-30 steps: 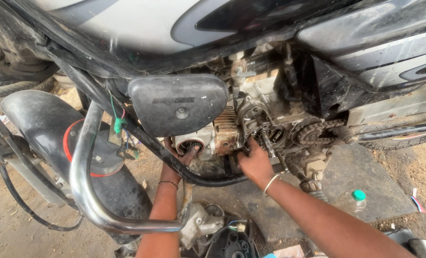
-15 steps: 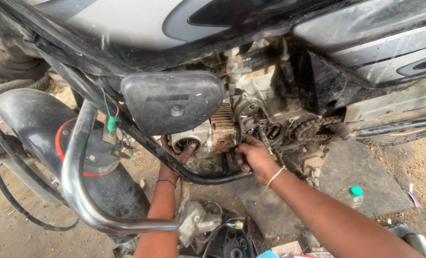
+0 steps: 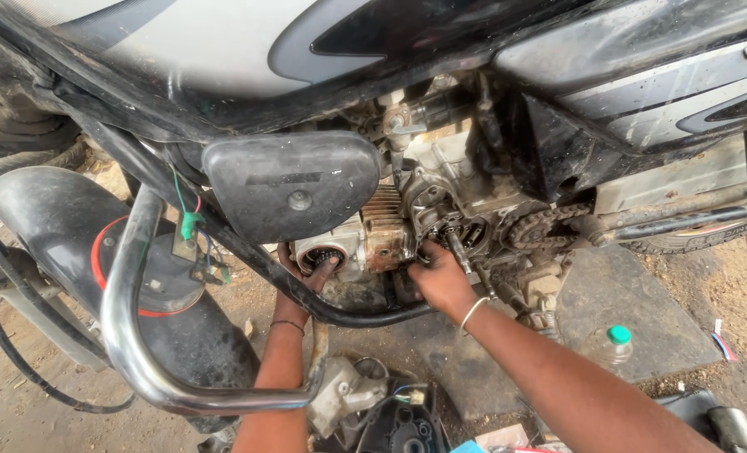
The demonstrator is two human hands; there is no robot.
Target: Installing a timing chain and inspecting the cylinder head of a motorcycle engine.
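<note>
I look down at a motorcycle's opened engine under its grey and black tank. My left hand reaches under the black frame tube and grips the round end of the finned cylinder block. My right hand, with a thin bangle on the wrist, presses against the open crankcase beside a metal shaft; its fingertips are hidden against the engine. A black side cover hangs just above my left hand.
A chrome crash guard curves at the lower left, in front of the front mudguard. The drive chain and sprocket sit right of the engine. Loose engine parts and a green-capped bottle lie on the dirt ground.
The view has shifted slightly left and down. My right hand has moved left, closer along the crankcase toward the cylinder. My left hand stays on the cylinder end.
</note>
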